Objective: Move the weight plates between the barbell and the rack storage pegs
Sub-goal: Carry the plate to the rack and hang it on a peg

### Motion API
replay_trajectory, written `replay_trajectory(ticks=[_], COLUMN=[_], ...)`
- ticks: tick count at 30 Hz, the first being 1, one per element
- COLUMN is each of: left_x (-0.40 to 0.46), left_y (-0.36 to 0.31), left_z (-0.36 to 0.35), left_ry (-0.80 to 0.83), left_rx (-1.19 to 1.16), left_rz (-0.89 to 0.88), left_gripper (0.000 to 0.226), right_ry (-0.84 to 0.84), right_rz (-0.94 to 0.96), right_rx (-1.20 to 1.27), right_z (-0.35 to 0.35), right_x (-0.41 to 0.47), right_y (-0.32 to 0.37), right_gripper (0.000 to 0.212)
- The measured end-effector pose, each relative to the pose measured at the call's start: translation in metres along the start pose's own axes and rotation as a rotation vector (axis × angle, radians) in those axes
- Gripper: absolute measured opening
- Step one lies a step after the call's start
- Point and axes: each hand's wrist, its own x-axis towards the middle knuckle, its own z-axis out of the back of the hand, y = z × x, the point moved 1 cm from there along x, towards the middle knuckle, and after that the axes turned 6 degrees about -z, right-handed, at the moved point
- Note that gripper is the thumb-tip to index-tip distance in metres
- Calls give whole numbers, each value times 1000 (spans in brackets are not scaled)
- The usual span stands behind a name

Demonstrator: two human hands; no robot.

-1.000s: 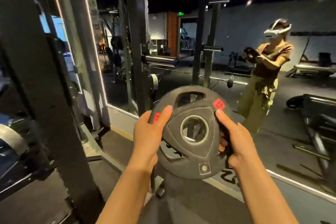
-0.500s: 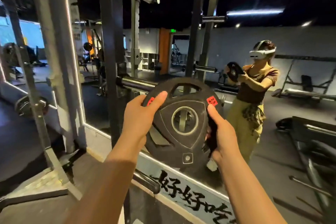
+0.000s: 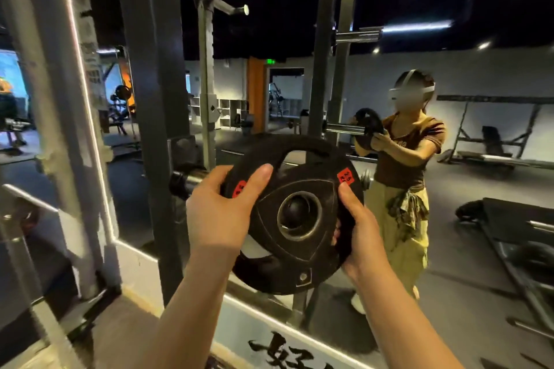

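I hold a small black weight plate (image 3: 295, 213) with red 2.5 stickers upright at chest height, its face toward me. My left hand (image 3: 223, 210) grips its left rim with the thumb across the face. My right hand (image 3: 356, 232) grips the right rim. Through the plate's centre hole shows the dark rounded end of the barbell sleeve. The rest of the barbell sleeve (image 3: 187, 181) runs out to the left of the plate, past the dark rack upright (image 3: 156, 129).
A wall mirror (image 3: 479, 189) ahead reflects a person in a headset holding the same plate. A grey rack post (image 3: 57, 99) stands at left. Storage pegs (image 3: 356, 36) stick out high on the rack. A bench frame (image 3: 521, 234) lies at right.
The plate has risen and moved forward, and its centre hole now lines up with the barbell sleeve's end. My view has tilted up and closer to the rack.
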Motion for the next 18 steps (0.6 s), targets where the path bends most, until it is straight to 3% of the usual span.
replay_trajectory(ticks=[5, 8, 10, 15, 18], left_x=[-9, -12, -16, -20, -24], left_y=[0, 4, 2, 2, 5], left_z=[-3, -6, -8, -12, -14], left_ry=[-2, -56, -72, -92, -91], left_rx=[157, 288, 306, 289, 299], left_rz=[-329, -426, -453, -446, -387], left_gripper=[22, 24, 26, 33, 36], right_ry=[44, 56, 59, 112, 109], right_rz=[67, 71, 68, 46, 18], right_rx=[74, 117, 132, 104, 63], right_z=[3, -1, -3, 2, 3], right_x=[20, 26, 29, 31, 35], right_y=[-19, -23, -22, -21, -19], right_gripper=[52, 62, 69, 55, 78])
